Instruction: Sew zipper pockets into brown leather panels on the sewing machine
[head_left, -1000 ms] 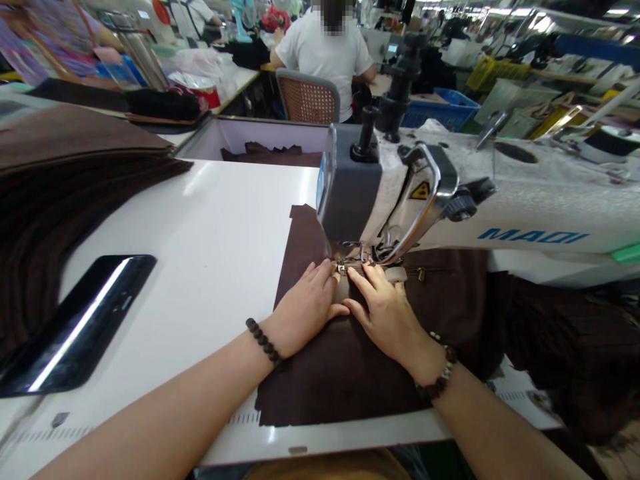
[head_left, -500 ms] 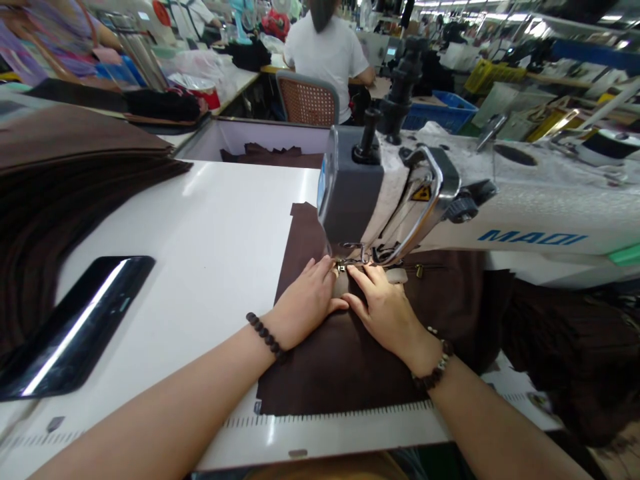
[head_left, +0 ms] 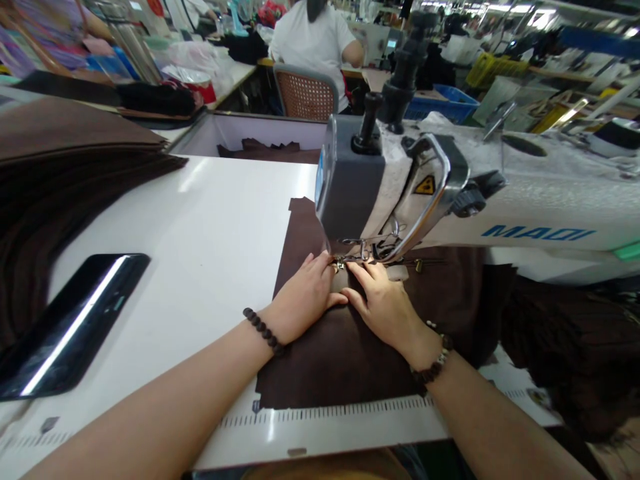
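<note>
A dark brown fabric panel (head_left: 340,367) lies on the white sewing table, partly beneath the head of a sewing machine (head_left: 350,180). My left hand (head_left: 310,290) rests flat on the panel, fingertips just left of the presser foot (head_left: 341,263). On the other side of the foot, my right hand (head_left: 383,300) presses the fabric with its fingers stretched out. The two thumbs nearly meet below a pale patch (head_left: 340,283). A small brass zipper pull (head_left: 419,265) shows on the fabric to the right of my right hand. The needle point is hidden.
Stacked brown panels (head_left: 75,180) lie at the left, behind a glossy black device (head_left: 75,327). More dark fabric (head_left: 555,347) hangs at the right edge. Behind the table, a person in a white shirt (head_left: 315,47) sits on a chair (head_left: 307,93).
The whole view has shifted slightly. Both hands keep nearly the same place on the brown panel beside the presser foot.
</note>
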Action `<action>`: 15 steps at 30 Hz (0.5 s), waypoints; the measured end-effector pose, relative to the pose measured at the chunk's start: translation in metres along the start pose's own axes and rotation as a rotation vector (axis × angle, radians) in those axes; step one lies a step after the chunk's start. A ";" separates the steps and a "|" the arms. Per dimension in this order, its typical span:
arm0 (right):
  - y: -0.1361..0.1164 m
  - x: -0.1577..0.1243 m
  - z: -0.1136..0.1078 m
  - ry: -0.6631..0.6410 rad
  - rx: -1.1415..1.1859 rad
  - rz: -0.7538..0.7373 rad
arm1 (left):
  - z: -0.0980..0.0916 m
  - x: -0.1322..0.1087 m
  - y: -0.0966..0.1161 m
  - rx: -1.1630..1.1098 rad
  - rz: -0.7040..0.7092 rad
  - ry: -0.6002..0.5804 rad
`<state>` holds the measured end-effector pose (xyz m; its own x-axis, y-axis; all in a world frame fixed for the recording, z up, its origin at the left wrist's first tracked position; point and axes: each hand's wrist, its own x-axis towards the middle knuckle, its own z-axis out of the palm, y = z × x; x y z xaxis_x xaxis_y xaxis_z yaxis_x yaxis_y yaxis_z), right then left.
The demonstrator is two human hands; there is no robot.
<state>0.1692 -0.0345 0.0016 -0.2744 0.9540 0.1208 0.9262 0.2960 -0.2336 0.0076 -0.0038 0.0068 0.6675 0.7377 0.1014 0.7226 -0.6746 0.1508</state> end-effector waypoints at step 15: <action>0.022 -0.012 -0.012 0.241 0.369 0.055 | -0.005 -0.022 -0.002 -0.089 0.035 -0.021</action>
<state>0.1955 -0.0396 0.0066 -0.1187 0.9435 0.3094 0.7712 0.2839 -0.5698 -0.0097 -0.0188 0.0090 0.6962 0.7125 0.0876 0.6809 -0.6940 0.2339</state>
